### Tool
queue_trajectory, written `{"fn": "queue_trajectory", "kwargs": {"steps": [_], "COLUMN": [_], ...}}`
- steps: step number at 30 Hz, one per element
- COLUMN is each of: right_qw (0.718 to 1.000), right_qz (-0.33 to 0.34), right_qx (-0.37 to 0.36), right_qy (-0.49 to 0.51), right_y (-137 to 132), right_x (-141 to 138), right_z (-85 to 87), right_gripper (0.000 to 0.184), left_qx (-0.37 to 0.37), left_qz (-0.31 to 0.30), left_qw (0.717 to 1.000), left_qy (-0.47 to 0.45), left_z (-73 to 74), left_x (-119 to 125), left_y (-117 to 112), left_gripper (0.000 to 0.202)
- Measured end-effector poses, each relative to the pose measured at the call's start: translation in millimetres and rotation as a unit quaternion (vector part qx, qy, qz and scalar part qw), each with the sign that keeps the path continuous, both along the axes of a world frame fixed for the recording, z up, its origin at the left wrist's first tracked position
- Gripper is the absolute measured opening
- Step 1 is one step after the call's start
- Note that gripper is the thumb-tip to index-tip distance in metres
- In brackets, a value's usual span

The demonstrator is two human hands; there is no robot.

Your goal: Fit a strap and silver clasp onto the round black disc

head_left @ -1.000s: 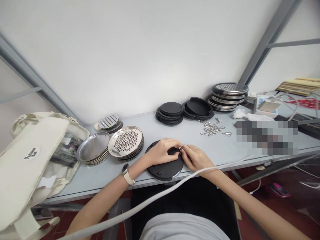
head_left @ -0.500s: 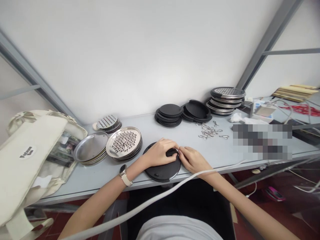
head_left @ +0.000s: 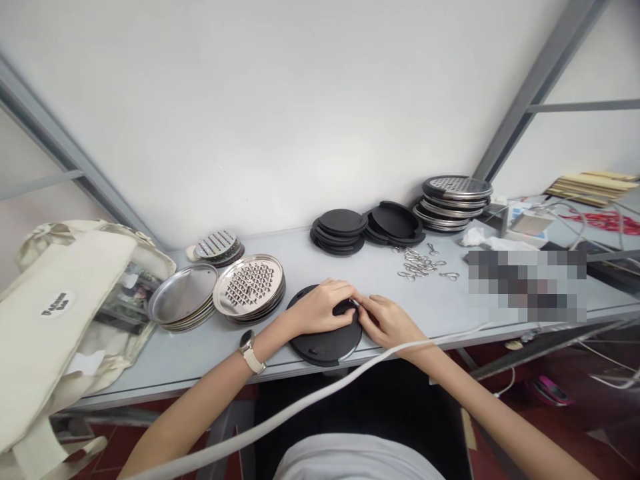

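Observation:
A round black plastic lid (head_left: 323, 343) lies flat at the front edge of the grey table (head_left: 210, 350). My left hand (head_left: 320, 307), with a watch on its wrist, rests curled on top of the lid. My right hand (head_left: 385, 320) pinches a small metal clip (head_left: 356, 303) at the lid's right rim, fingertips touching those of the left hand. A pile of loose metal clips (head_left: 420, 263) lies behind the hands to the right.
Left of the lid stand stacks of steel plates (head_left: 185, 303) and perforated steel grater discs (head_left: 250, 287), with a smaller stack (head_left: 217, 245) behind. Black lids (head_left: 340, 230) and more steel discs (head_left: 455, 193) are stacked at the back. A cream bag (head_left: 60, 320) lies at the left; a white cable (head_left: 300, 400) crosses in front.
The hands and lid keep their place on the table; only my fingertips have shifted slightly at the clip. The camera has moved a little.

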State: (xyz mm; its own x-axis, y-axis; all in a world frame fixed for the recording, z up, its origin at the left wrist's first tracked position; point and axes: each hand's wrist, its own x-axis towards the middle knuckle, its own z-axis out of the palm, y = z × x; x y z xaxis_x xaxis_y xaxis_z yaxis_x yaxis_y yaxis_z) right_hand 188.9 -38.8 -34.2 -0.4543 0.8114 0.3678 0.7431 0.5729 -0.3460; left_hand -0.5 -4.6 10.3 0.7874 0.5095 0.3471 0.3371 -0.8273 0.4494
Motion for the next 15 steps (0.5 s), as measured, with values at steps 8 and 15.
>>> {"fn": "queue_trajectory", "kwargs": {"steps": [8,15], "right_qw": [1.000,0.999], "right_qz": [0.003,0.004], "right_qx": [0.008,0.038], "right_qy": [0.002,0.011], "right_y": [1.0,-0.3], "right_x": [-0.5,-1.2], "right_z": [-2.5,-4.7], "right_gripper": [0.025,0.025], "left_qx": [0.030,0.063], "left_qz": [0.014,0.020], "left_qw": [0.999,0.997], "left_qy": [0.012,0.028], "left_z": [-2.4,-2.9], "left_x": [0.4,0.0], "left_y": [1.3,0.4], "left_gripper": [0.014,0.016]}}
